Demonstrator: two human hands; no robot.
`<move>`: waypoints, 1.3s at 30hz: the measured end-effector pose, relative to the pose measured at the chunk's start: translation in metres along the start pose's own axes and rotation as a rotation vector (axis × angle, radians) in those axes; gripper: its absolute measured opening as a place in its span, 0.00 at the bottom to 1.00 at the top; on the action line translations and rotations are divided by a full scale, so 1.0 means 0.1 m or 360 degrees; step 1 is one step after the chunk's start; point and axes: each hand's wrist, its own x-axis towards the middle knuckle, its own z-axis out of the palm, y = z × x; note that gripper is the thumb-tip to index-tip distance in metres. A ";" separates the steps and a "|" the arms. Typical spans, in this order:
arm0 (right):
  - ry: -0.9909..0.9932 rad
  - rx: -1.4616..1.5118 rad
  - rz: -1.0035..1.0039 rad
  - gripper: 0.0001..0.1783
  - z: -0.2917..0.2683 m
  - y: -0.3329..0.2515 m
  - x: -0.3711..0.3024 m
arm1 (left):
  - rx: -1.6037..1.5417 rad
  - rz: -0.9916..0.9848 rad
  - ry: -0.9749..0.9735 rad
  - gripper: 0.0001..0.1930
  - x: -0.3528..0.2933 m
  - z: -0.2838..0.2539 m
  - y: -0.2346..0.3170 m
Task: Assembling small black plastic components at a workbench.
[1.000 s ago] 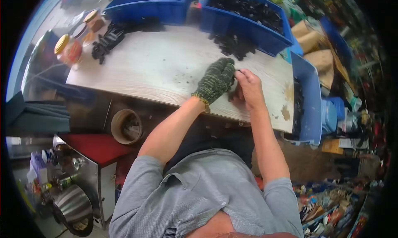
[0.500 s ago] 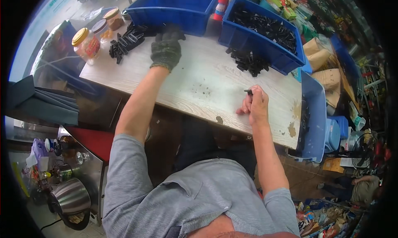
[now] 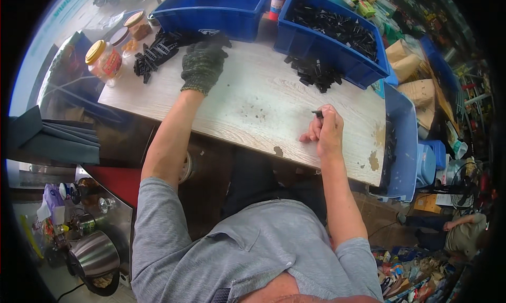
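Over stained tabletop (image 3: pixel 253 87) amid room clutter (image 3: pixel 406 274), right hand (image 3: pixel 328 128) pinches black piece (image 3: pixel 317 113); left hand (image 3: pixel 202 66) unclear

Worktop (image 3: pixel 247 84): widest free stretch is the middle, from between the forearms at the near edge up to the far edge, left of centre; flat dark specks only. Left edge: jars (image 3: pixel 105 64) stand in a row, walling off that end. Far edge, left: a heap of black parts (image 3: pixel 158 51) and the gloved left hand (image 3: pixel 204 64) take up the room before a blue bin (image 3: pixel 211 21). Far edge, right: second blue bin (image 3: pixel 354 71), smaller heap (image 3: pixel 315 75) in front; narrow gap between bins, red bottle (image 3: pixel 276 6) in it. Right edge: light-blue bin (image 3: pixel 406 150) alongside; bare strip between it and the right hand (image 3: pixel 330 130).
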 end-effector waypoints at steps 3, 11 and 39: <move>0.0021 0.0010 0.0005 0.15 0.06 -0.02 -0.01 | -0.0227 0.0034 0.0179 0.09 -0.04 0.13 -0.23; -0.0005 0.0014 -0.0003 0.13 0.02 0.02 -0.01 | -0.0103 0.0050 0.0076 0.09 -0.09 0.01 -0.05; 0.0239 -0.0320 -0.0611 0.14 -0.03 0.21 0.08 | -0.0688 0.0469 -0.0086 0.12 -0.60 -0.03 0.48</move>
